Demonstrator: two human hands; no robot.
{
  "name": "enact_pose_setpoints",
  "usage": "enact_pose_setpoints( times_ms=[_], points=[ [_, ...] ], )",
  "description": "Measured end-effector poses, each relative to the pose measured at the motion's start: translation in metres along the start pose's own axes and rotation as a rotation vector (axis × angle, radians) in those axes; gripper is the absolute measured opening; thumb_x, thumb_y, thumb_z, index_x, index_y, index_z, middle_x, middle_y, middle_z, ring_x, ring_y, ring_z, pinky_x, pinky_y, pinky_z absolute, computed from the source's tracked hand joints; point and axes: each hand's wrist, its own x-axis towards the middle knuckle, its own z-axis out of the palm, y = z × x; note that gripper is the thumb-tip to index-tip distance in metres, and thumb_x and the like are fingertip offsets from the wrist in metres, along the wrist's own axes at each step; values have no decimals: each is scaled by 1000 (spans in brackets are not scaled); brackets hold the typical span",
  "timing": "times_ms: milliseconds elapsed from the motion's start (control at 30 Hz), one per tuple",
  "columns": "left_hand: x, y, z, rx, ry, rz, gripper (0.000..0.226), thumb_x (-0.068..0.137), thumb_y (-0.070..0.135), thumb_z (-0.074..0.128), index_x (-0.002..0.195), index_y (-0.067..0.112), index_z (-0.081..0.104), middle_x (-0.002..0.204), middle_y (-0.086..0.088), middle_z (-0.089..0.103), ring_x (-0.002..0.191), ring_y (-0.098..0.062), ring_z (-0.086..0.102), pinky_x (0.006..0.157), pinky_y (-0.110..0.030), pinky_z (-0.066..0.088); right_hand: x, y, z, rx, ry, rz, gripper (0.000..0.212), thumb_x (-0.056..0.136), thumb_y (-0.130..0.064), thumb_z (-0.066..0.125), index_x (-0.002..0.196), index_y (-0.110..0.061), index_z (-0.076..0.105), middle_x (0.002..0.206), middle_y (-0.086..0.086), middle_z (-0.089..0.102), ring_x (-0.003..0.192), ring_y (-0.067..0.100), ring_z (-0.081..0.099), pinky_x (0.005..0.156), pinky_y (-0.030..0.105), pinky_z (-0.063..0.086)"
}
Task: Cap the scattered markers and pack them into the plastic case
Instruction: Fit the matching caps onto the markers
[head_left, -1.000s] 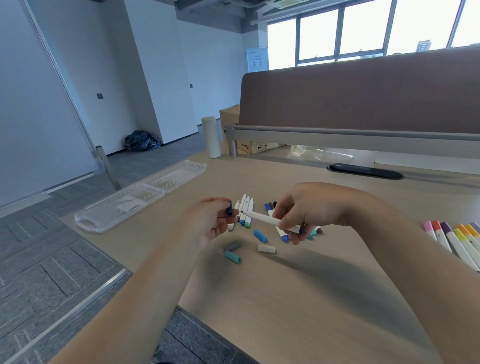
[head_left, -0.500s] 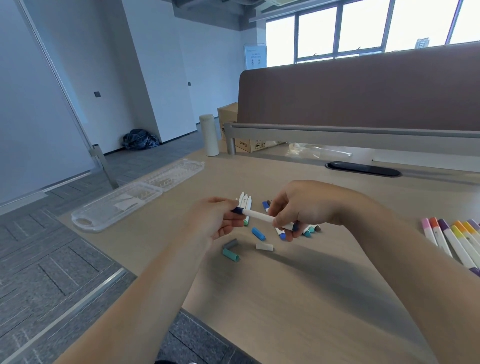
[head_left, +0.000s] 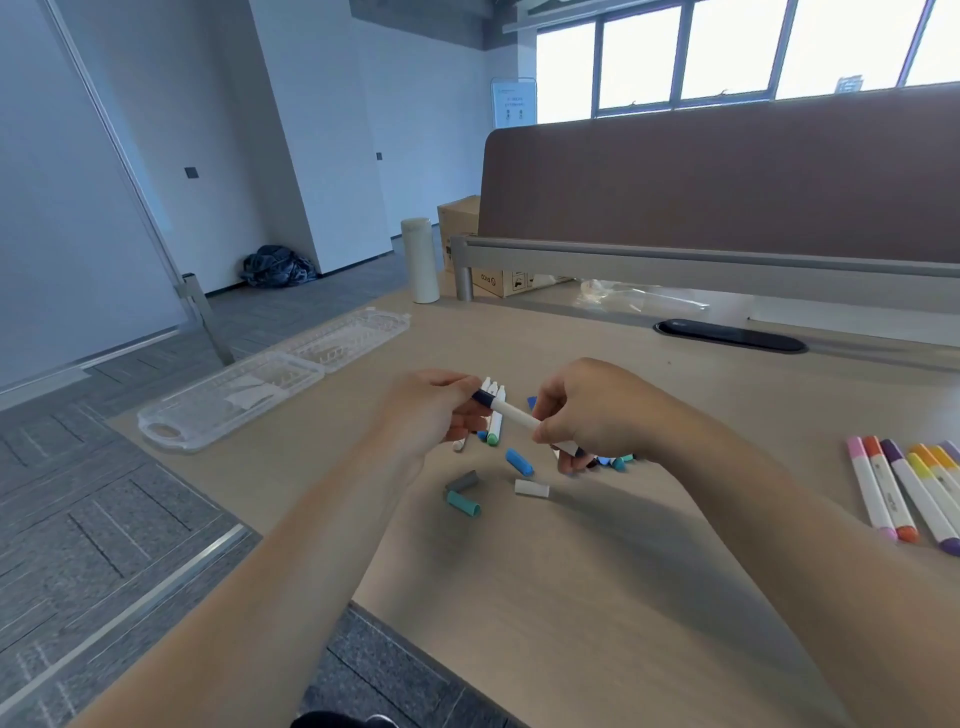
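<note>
Pinched in the left grip (head_left: 431, 410), a navy cap (head_left: 483, 398); right grip (head_left: 592, 410) wraps the white marker (head_left: 514, 413) mid-barrel.

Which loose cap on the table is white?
The white cap lies to the right of the grey cap and the teal cap, just nearer the person than the blue cap. It is the only pale one of the four.

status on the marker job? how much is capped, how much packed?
Early. Done: a row of capped markers lies at the right of the table. In hand: a white marker, left hand at its dark blue cap, right hand on the barrel. Left: loose teal cap, grey cap, blue cap and white cap, plus several markers lying uncapped; the open plastic case shows no markers.
</note>
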Motion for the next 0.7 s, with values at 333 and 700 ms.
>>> enact_pose_setpoints(
  times_ms=[333,700],
  points=[
    [-7,-6,-30,659,-222,253,6,86,22,70,91,20,73,78,4,57,68,-8,49,59,-20,35,37,0,31,-334,244,206,26,91,-8,55,68,-15,45,70,3,49,64,17,50,53,27,35],
    [-15,-27,-35,949,-464,352,22,78,36,78,98,29,72,102,3,50,94,-12,51,83,-27,45,43,0,40,-426,232,220,28,84,4,58,66,-15,48,68,3,51,67,21,54,59,29,43]
  ],
)
